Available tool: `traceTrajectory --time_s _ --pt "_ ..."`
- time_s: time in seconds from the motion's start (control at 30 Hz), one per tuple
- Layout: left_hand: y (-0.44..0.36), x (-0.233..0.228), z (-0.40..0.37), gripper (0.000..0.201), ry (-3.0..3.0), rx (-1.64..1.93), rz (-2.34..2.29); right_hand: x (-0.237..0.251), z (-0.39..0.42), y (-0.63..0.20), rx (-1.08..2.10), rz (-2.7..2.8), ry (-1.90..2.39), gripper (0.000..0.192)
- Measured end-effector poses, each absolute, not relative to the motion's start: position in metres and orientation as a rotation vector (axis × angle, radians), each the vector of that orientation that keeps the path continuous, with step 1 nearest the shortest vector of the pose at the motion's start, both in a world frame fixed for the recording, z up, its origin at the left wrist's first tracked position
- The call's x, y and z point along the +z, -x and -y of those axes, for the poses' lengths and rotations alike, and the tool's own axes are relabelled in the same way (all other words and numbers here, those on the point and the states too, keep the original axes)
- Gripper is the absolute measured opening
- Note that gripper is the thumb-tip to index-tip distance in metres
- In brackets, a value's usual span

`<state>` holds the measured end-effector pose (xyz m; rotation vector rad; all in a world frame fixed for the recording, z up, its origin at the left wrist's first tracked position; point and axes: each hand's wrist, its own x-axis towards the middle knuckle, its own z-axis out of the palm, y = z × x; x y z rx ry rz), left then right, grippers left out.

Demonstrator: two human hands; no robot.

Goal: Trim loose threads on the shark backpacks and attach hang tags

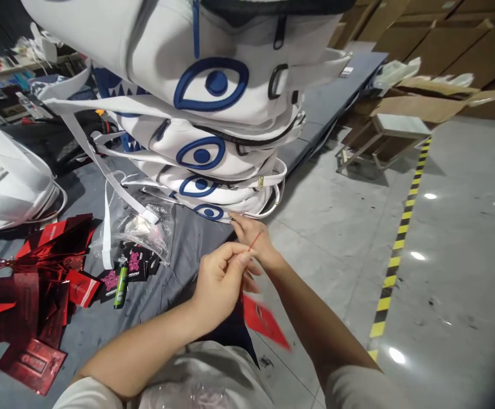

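Observation:
My left hand [221,278] is closed in a pinch on a thin red string [254,241], whose end sticks up past the fingertips. Below the hands hangs a red tag [265,322], blurred by motion and apparently on that string. My right hand [256,240] reaches to the front edge of the lowest bag in a stack of white bags [247,196] with blue embroidered eyes. Its thumb and forefinger close at that edge on something small and dark that I cannot make out; the other fingers are partly behind my left hand.
On the grey-covered table [191,233] lie red foil packets [32,363], black cards with pink figures [136,264], a green tube [120,288] and a clear plastic bag [145,224]. Another white bag [8,176] stands left. A stool [400,124] and cardboard boxes [447,45] stand right.

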<state>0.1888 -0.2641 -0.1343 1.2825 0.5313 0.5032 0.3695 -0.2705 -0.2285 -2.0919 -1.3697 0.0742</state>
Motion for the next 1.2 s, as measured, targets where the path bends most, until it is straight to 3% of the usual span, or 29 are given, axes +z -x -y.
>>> traceTrajectory --time_s 0.13,0.33,0.43,0.57,0.8,1.0,1.2 --pt "-0.212 -0.191 0.235 0.029 -1.433 0.43 -0.721 -0.248 0.269 -0.378 0.003 1.455 2.24 0.024" --pt "-0.247 -0.25 0.2 0.024 -1.618 0.448 -0.85 -0.269 0.286 -0.386 0.063 1.269 1.986 0.028" --pt "-0.26 -0.25 0.195 0.023 -1.691 0.454 -0.798 -0.273 0.287 -0.392 0.242 1.176 1.792 0.036" --pt "-0.278 -0.247 0.186 0.018 -1.709 0.426 -0.708 -0.27 0.288 -0.401 0.358 1.1 1.72 0.028" --pt "-0.271 -0.255 0.174 0.019 -1.543 0.27 -0.54 -0.253 0.292 -0.398 0.248 0.717 1.648 0.024" --pt "-0.233 -0.256 0.179 0.071 -1.472 0.23 -0.26 -0.251 0.277 -0.382 0.402 0.494 1.348 0.033" --pt "-0.223 -0.248 0.177 0.04 -1.592 0.319 -0.29 -0.262 0.274 -0.388 0.519 0.477 1.281 0.038"
